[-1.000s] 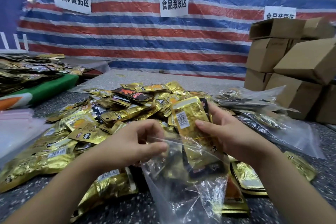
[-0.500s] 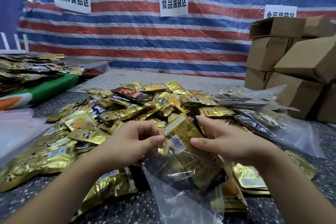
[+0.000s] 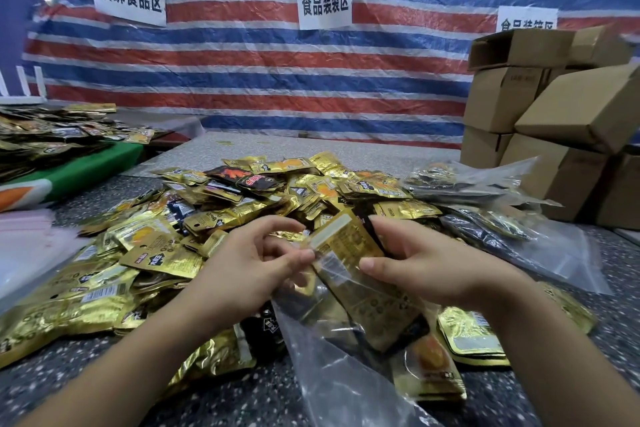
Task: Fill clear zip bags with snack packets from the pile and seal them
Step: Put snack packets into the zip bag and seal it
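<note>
A clear zip bag hangs open in front of me over the speckled table. My left hand pinches its left rim between thumb and forefinger. My right hand grips gold snack packets that stick halfway into the bag's mouth, tilted to the right. More gold and dark packets show through the bag's lower part. The pile of gold and black snack packets spreads behind and to the left of my hands.
Filled clear bags lie at the right. Brown cardboard boxes are stacked at the back right. A stack of empty clear bags lies at the left edge. Another table with packets stands at far left.
The gold packets in my right hand have gone lower and deeper into the bag, tilting over to the right. My left hand has kept its hold on the rim.
</note>
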